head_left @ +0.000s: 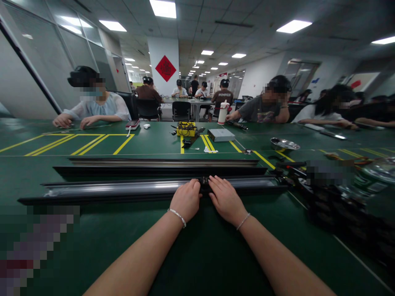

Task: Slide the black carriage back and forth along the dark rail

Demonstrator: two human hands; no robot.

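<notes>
A long black metal rail [123, 190] with a shiny silvery channel lies crosswise on the green table. My left hand [187, 199] is closed over the rail near its middle, its fingers bent and its thumb at the near edge. On the same rail, my right hand [226, 199] rests with its fingers stretched over the channel and its thumb at the near side. In the gap between both hands sits a small black part [203, 181] in the channel; its details are too dark to make out. Just behind lies a second black rail [160, 169], touched by neither hand.
Behind the rails stand a yellow box with black cables [186, 129] and a grey box [221, 135]. A metal bowl [284, 144] is to the right. Dark cable-like items [327, 205] and a plastic bottle [375, 176] crowd the right side. People sit across the table.
</notes>
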